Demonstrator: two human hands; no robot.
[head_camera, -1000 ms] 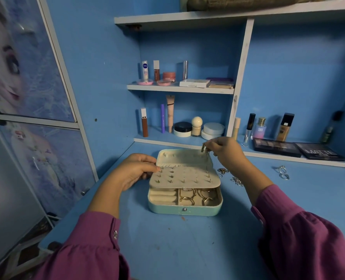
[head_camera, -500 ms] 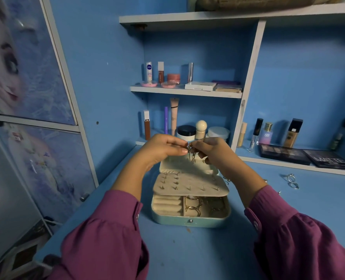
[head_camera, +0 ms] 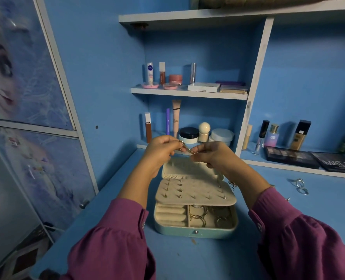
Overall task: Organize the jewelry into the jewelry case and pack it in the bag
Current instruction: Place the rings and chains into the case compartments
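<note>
A mint jewelry case (head_camera: 195,232) lies open on the blue desk, with a cream stud panel (head_camera: 195,194) folded over it and gold rings (head_camera: 197,218) in its lower compartments. Above the case's raised lid, my left hand (head_camera: 160,151) and my right hand (head_camera: 214,154) both pinch a small gold earring (head_camera: 187,149) between their fingertips. Loose silver rings (head_camera: 299,185) lie on the desk to the right, and more small pieces (head_camera: 232,184) sit just beside the case's right edge. No bag is clearly visible.
Cosmetics fill the shelves behind: tubes, jars (head_camera: 188,135), bottles (head_camera: 299,135) and two eyeshadow palettes (head_camera: 290,156). A cupboard door with a printed picture (head_camera: 16,77) stands at the left. The desk's left edge (head_camera: 70,219) drops off near my left sleeve.
My left hand left the case's panel and rose to meet my right hand. Both now hold the earring above the lid, slightly higher and spread apart.
</note>
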